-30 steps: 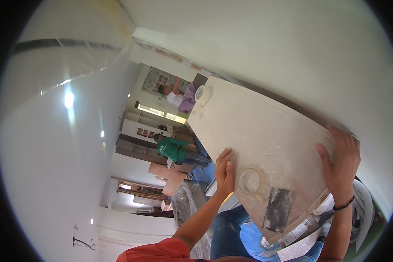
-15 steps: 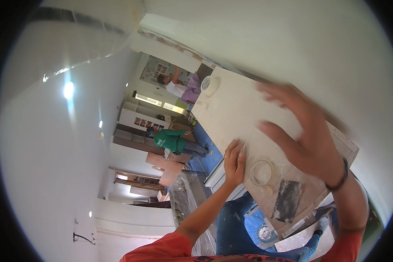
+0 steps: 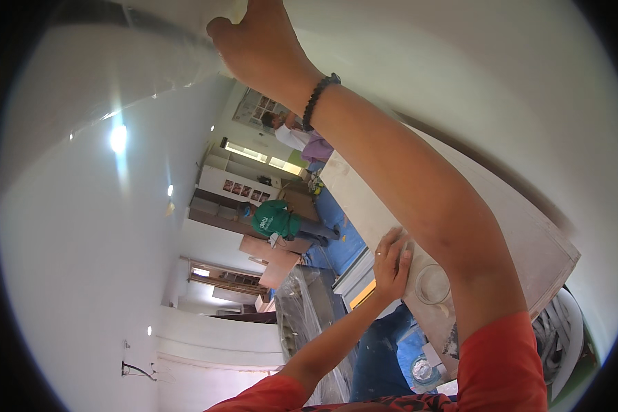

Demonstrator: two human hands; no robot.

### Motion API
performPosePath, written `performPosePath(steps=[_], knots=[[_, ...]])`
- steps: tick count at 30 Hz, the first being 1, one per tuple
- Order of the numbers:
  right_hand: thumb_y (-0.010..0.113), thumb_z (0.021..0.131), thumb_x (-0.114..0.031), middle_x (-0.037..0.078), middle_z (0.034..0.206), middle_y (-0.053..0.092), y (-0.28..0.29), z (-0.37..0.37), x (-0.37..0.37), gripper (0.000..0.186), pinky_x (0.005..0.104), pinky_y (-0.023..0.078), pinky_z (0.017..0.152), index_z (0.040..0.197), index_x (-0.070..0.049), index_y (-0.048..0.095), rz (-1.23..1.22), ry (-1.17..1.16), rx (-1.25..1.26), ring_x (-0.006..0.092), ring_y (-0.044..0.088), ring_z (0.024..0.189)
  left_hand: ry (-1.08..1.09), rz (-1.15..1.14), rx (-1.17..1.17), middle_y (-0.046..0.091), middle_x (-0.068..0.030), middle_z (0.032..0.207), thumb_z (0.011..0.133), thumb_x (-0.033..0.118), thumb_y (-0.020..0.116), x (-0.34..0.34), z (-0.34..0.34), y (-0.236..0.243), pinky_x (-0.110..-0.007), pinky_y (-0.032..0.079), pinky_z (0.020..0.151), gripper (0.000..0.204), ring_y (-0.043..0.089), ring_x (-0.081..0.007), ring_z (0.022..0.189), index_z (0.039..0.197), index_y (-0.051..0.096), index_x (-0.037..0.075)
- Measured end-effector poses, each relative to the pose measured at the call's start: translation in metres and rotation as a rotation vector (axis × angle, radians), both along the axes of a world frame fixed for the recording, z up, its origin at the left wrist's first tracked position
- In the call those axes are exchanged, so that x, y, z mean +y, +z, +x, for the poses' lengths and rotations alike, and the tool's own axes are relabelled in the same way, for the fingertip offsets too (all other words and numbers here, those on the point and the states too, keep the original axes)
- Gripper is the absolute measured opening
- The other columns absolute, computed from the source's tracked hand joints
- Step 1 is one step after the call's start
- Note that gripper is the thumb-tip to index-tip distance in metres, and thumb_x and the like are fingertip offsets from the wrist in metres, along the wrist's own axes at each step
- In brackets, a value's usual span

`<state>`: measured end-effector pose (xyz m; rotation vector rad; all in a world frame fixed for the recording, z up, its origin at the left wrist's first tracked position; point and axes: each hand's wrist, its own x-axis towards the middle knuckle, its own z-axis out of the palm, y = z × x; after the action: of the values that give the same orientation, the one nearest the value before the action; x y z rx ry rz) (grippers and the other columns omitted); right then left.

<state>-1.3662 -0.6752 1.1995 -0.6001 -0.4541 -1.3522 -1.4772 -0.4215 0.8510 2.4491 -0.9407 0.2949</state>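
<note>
- The ceiling (image 3: 75, 240) is spread over the left of the view, with small lamps set in it.
- The pale wall (image 3: 460, 69) is run along the worktop's right edge.
- The worktop (image 3: 529, 254), touched by the left hand (image 3: 391, 266), is placed in front of the person; its middle is crossed over and partly hidden by the right arm (image 3: 419, 185).
- A clear plastic sheet (image 3: 309, 316) is draped to the left of the worktop's near-left part.
- Blue floor covering (image 3: 343, 223) is seen beyond the worktop's left edge; on it a co-worker in green (image 3: 276, 221) is seen.
- Past the worktop's far end, a co-worker in white (image 3: 292, 136) is partly hidden by the right forearm.
- The right hand (image 3: 264, 44) is lifted well beyond the worktop's far end; its thumb is held out, but its fingers are cut off by the view's upper edge, so whether they are apart or clamped cannot be told.
- The left hand is laid at the worktop's left edge, its fingers flat and close together, clamped on nothing, the thumb slightly apart.
- The tape roll (image 3: 432, 302) is laid flat near that edge, just beside the left hand.
- A dark pad (image 3: 452, 343) is mostly hidden by the right arm, near the worktop's near-left corner.
- A dark bracelet (image 3: 316, 101) is worn on the right wrist.
</note>
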Motion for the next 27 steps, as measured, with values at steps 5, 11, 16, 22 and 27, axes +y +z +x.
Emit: performPosePath(steps=[5, 11, 16, 22, 27], knots=[[0.056, 0.097, -0.007, 0.03, 0.161, 0.03, -0.033, 0.015, 0.019, 0.073, 0.0492, 0.026, 0.128, 0.159, 0.008, 0.022, 0.021, 0.121, -0.012, 0.0439, 0.033, 0.151, 0.005, -0.014, -0.016, 0.055, -0.0231, 0.147, 0.105, 0.022, 0.055, 0.003, 0.001, -0.001, -0.053, 0.036, 0.116, 0.036, 0.05, -0.0446, 0.138, 0.132, 0.063, 0.001], [0.055, 0.096, -0.007, 0.029, 0.161, 0.035, -0.015, 0.072, 0.022, 0.071, 0.0431, 0.027, 0.128, 0.16, 0.006, 0.026, 0.006, 0.158, 0.162, 0.041, 0.034, 0.152, -0.023, -0.008, -0.026, 0.054, -0.0216, 0.148, 0.105, 0.023, 0.055, -0.001, 0.002, 0.003, -0.054, 0.035, 0.118, 0.036, 0.048, -0.0434, 0.141, 0.133, 0.064, 0.003], [0.057, 0.096, -0.006, 0.031, 0.163, 0.034, 0.005, 0.088, 0.021, 0.072, 0.0424, 0.025, 0.129, 0.16, 0.004, 0.026, 0.062, 0.129, 0.127, 0.0417, 0.031, 0.154, 0.005, -0.015, -0.033, 0.055, -0.021, 0.148, 0.105, 0.023, 0.056, -0.002, 0.001, 0.004, -0.054, 0.035, 0.118, 0.036, 0.048, -0.0429, 0.141, 0.134, 0.064, 0.004], [0.058, 0.096, -0.005, 0.03, 0.157, 0.043, -0.055, 0.064, 0.022, 0.063, 0.044, 0.037, 0.123, 0.154, 0.003, 0.036, -0.103, 0.217, 0.155, 0.0424, 0.043, 0.147, -0.012, -0.025, -0.047, 0.056, -0.0236, 0.146, 0.105, 0.024, 0.056, 0.0, 0.006, -0.003, -0.055, 0.033, 0.119, 0.038, 0.05, -0.0428, 0.139, 0.136, 0.063, 0.004], [0.061, 0.098, -0.013, 0.027, 0.124, 0.069, -0.195, 0.02, -0.015, 0.039, 0.0443, 0.057, 0.093, 0.132, 0.005, 0.06, -0.601, 0.113, 0.664, 0.0372, 0.072, 0.104, -0.001, -0.023, -0.074, 0.059, -0.0234, 0.142, 0.107, 0.028, 0.052, 0.004, 0.009, -0.014, -0.052, 0.035, 0.117, 0.04, 0.052, -0.0425, 0.136, 0.135, 0.064, 0.002]])
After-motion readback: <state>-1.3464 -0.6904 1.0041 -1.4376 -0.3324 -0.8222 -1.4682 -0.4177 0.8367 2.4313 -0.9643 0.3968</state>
